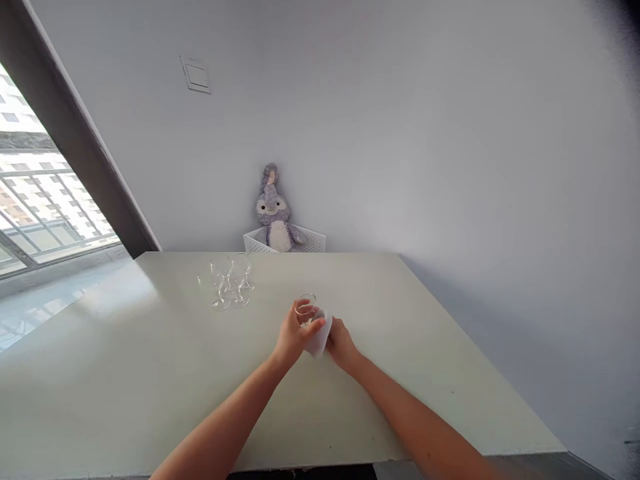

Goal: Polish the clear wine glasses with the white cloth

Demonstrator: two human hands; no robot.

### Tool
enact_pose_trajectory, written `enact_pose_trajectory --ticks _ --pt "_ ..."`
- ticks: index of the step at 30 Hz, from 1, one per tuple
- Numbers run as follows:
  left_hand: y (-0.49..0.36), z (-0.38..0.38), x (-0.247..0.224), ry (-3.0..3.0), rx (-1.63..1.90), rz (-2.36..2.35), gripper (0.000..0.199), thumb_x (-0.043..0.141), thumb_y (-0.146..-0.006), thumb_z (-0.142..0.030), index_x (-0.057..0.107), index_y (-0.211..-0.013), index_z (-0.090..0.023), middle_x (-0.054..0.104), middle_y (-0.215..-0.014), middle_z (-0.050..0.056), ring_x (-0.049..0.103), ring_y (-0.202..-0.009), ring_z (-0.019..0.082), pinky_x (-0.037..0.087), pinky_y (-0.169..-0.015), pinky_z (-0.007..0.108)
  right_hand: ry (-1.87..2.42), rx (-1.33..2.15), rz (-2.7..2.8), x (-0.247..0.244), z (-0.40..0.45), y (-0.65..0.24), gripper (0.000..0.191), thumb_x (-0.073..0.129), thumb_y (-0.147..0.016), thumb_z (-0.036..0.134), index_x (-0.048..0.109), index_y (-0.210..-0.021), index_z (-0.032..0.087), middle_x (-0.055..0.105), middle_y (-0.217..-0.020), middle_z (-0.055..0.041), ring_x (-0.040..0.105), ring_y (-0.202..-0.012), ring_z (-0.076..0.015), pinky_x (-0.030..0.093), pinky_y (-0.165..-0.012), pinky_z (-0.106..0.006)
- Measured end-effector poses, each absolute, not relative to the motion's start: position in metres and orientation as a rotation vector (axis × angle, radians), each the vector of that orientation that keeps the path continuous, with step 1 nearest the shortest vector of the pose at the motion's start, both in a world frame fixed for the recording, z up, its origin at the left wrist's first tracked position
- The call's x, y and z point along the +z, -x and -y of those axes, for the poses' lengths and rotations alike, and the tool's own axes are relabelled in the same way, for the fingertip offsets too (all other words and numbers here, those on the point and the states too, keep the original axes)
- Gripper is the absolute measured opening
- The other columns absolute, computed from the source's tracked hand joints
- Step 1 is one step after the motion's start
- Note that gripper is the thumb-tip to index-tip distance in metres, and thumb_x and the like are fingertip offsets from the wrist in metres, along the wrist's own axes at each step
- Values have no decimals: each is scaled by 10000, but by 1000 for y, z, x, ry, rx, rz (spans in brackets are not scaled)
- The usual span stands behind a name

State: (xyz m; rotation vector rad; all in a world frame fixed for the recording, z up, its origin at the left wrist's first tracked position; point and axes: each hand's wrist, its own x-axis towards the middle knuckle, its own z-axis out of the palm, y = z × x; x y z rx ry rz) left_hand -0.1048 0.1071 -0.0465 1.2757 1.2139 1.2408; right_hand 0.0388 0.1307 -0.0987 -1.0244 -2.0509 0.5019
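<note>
Glass (305, 308) in left hand (296, 335), cloth (319, 337) in right hand (343, 345).

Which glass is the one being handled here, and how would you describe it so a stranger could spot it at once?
On the pale table, near its middle, the left hand grips a clear glass, rim showing, with a white cloth between it and the right hand. It is the only glass being held; the other glasses stand bunched farther back.
</note>
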Motion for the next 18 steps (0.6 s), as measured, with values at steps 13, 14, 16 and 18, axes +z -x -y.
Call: enact_pose_trajectory --ticks 13,14,16,18 --pt "116 -74 -17 -1362 1208 -791 486 721 -596 -245 483 -1018 -203 568 -1071 101 552 -992 247 454 -808 359 722 1092 2067 -80 -128 -55 138 472 -778 203 603 -747 168 603 -771 -26 536 -736 -165 431 -676 -301" --pt "123 -76 -14 -1351 1146 -727 485 721 -600 -252 481 -1019 -201 566 -1072 108 555 -985 255 456 -794 365 682 1291 1996 -80 -128 -55 116 510 -768 236 600 -747 165 601 -769 -20 536 -715 -158 433 -657 -295" --pt "134 -78 -12 -1325 1051 -617 492 725 -602 -271 478 -1021 -194 561 -1079 123 554 -983 277 450 -788 387 608 1593 1789 -81 -128 -55 165 606 -712 301 593 -805 165 603 -809 -22 540 -728 -158 436 -666 -302" --pt "140 -78 -11 -1298 1019 -532 522 737 -587 -307 480 -1026 -192 561 -1077 130 547 -995 301 439 -802 419 553 1781 1557 -84 -129 -56 280 668 -656 357 582 -845 169 605 -816 -32 546 -730 -160 442 -674 -314"
